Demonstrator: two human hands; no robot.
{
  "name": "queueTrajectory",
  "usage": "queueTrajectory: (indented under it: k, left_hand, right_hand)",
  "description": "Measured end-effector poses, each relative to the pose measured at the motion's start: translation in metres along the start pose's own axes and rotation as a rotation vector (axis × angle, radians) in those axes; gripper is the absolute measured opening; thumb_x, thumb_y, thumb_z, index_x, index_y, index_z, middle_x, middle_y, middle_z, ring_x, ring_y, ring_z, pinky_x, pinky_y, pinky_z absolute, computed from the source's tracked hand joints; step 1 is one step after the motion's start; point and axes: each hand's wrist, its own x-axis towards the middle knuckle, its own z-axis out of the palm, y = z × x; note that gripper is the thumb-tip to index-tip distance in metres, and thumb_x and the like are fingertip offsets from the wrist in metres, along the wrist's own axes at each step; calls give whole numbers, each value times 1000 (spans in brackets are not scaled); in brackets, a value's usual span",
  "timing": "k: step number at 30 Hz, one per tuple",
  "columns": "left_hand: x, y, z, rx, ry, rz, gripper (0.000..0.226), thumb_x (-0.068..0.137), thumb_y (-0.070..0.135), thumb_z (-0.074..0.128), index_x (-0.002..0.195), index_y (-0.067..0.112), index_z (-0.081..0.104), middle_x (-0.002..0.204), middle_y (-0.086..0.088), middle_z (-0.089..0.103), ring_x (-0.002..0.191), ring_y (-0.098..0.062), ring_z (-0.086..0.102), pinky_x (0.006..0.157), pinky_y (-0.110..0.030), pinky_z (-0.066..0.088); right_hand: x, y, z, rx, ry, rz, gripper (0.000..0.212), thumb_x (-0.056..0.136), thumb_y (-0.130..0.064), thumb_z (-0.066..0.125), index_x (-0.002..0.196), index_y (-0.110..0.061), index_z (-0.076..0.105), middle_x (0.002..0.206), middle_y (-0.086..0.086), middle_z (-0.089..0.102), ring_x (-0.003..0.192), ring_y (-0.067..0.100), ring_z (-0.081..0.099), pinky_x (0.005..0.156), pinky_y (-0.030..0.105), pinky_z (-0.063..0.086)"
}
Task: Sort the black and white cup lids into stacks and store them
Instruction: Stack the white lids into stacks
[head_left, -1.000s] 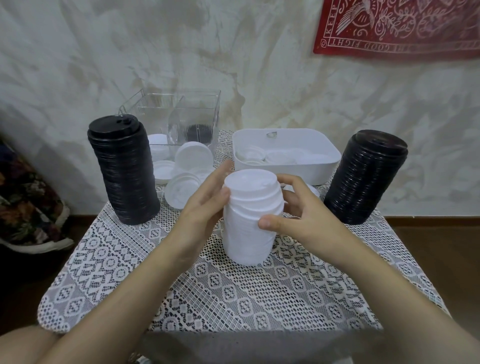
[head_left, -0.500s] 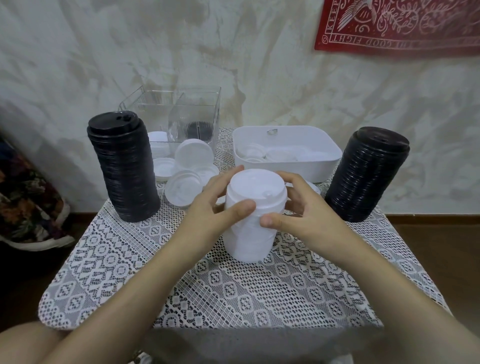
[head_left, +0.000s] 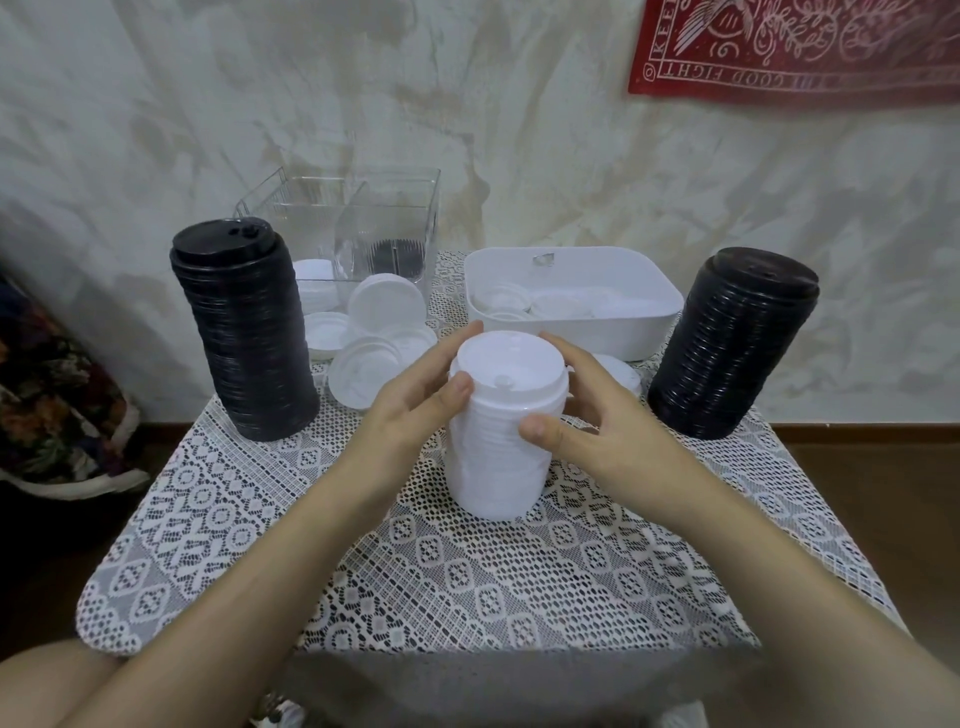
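A white stack of cup lids (head_left: 498, 457) stands upright in the middle of the lace-covered table (head_left: 467, 582). My left hand (head_left: 410, 410) grips its upper left side, thumb on the front below the top lid. My right hand (head_left: 597, 421) grips the upper right side, thumb on the front. A tall black lid stack (head_left: 244, 332) stands at the left and another black lid stack (head_left: 732, 343) at the right. Loose white lids (head_left: 374, 338) lie behind my left hand. More white lids lie in the white tub (head_left: 639, 332).
A clear plastic bin (head_left: 374, 223) with dividers stands at the back by the wall, with a dark ribbed thing inside. A flowered shoe (head_left: 52, 415) lies on the floor at the left. A red cloth (head_left: 800, 47) hangs on the wall.
My left thumb came round onto the front of the white stack, so both hands now wrap its top. The stack has stayed in place on the table.
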Motion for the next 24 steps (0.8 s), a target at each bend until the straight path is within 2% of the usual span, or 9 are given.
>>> queueTrajectory:
  k: [4,7,9,11,13,16,19,22,24]
  left_hand:
    - [-1,0,-2,-9,-28,-9,66,89,55,63,151,41,45,154,19,50,147,-5,40,126,-45,27]
    - [-5,2,0,26,-115,1,79,83,61,74,151,49,34,153,30,47,144,4,41,112,-19,40]
    - [-6,2,0,31,-156,-6,80,89,42,76,152,49,28,150,34,47,141,6,43,103,-11,43]
    - [-7,2,-1,38,-178,-7,83,89,32,76,154,46,26,150,33,48,141,5,44,104,-13,44]
    - [-7,2,-3,55,-198,-8,87,83,36,80,156,38,32,151,23,51,141,-1,48,108,-19,45]
    - [-8,2,-2,69,-172,-14,80,79,34,78,151,34,44,146,15,59,136,-7,55,107,-24,48]
    - [-10,-1,2,125,-82,5,84,75,40,81,150,39,45,145,16,59,135,-6,55,113,-35,46]
    - [-12,-3,5,225,-22,19,95,71,52,83,154,48,37,148,24,54,136,0,52,117,-38,42]
    - [-13,-3,5,236,-12,10,97,70,56,83,151,62,30,148,30,50,136,4,50,116,-36,42]
  right_hand:
    - [1,-2,1,12,27,-12,84,77,-52,78,151,-40,41,143,-24,56,129,-3,54,101,24,49]
    - [0,-3,0,26,40,-20,79,77,-48,82,146,-40,45,139,-28,58,126,-5,56,99,24,51]
    - [0,-4,-1,28,32,-23,76,77,-47,78,145,-41,45,139,-30,57,126,-8,55,98,20,51]
    - [0,-5,-4,53,29,-19,74,80,-47,74,146,-45,42,143,-31,53,130,-9,52,101,19,48]
    - [0,-6,-7,73,21,-22,73,84,-44,71,149,-46,38,150,-28,49,137,-4,48,108,24,44]
    - [0,-8,-7,45,19,-30,66,87,-40,75,147,-37,48,144,-22,57,133,-4,52,105,19,47]
    - [-1,-9,-5,46,92,-19,65,76,-43,83,134,-34,56,132,-19,64,122,-6,60,95,16,51]
    - [-1,-7,-1,6,159,13,70,67,-52,91,126,-39,57,128,-19,65,118,-3,63,98,29,56]
    - [-2,-8,-1,2,167,16,72,61,-56,89,124,-42,56,126,-22,64,118,0,63,101,36,56]
